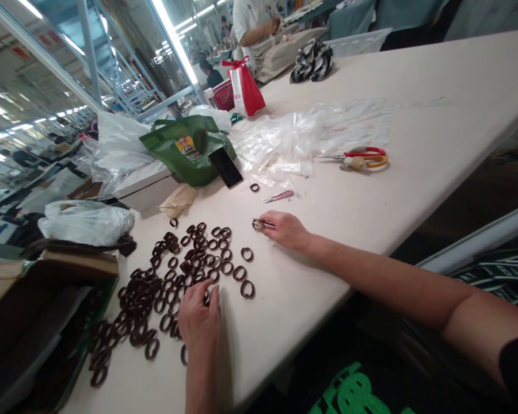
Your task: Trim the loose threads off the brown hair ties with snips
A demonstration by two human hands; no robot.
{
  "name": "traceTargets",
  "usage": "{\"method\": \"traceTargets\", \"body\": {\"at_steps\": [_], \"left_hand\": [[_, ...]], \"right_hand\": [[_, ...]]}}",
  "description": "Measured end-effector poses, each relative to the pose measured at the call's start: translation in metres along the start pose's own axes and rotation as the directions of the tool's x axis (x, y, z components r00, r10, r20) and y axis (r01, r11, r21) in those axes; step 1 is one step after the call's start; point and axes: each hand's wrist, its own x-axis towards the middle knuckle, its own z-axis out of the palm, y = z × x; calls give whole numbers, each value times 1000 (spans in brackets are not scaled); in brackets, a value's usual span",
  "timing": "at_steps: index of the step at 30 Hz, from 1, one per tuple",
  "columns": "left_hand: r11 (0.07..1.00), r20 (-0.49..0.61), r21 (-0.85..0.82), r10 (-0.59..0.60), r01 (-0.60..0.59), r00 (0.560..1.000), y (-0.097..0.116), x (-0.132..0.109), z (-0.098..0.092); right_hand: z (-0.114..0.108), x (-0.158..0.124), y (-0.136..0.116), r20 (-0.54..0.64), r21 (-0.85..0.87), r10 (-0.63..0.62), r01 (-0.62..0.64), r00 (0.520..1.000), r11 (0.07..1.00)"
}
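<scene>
A heap of dark brown hair-tie rings [172, 276] covers the near left of the pale table [414, 115]. My left hand [198, 319] rests on the near edge of the heap, fingers curled and pinching a ring. My right hand [285, 229] lies on the table to the right of the heap, closed on a small metal snipper [259, 224] whose tip points left. A single ring [247, 253] lies just below that hand.
Pink tweezers [278, 196], a black phone [225, 167], a green bag [185, 146], clear plastic bags [302, 132] and red-and-yellow scissors [362, 158] lie farther back. A red bag [245, 89] and another person [252, 20] are at the far end. Boxes [69, 264] crowd the left.
</scene>
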Motion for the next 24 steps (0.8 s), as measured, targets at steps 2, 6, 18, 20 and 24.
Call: {"method": "traceTargets", "body": {"at_steps": [2, 6, 18, 20, 24], "left_hand": [[995, 44, 100, 22, -26, 999, -6, 11, 3], [988, 110, 144, 37, -53, 993, -10, 23, 8], [930, 17, -114, 355, -351, 935, 38, -5, -26], [906, 8, -88, 417, -414, 909, 44, -9, -30], [871, -17, -61, 488, -488, 873, 49, -16, -33]], "right_hand": [[-1, -1, 4, -54, 16, -33, 34, 998, 999], [1, -6, 2, -107, 82, -87, 96, 991, 992], [27, -47, -60, 341, 709, 27, -276, 940, 649], [30, -50, -65, 335, 692, 18, -259, 942, 674], [30, -55, -67, 364, 658, 28, -279, 931, 700]]}}
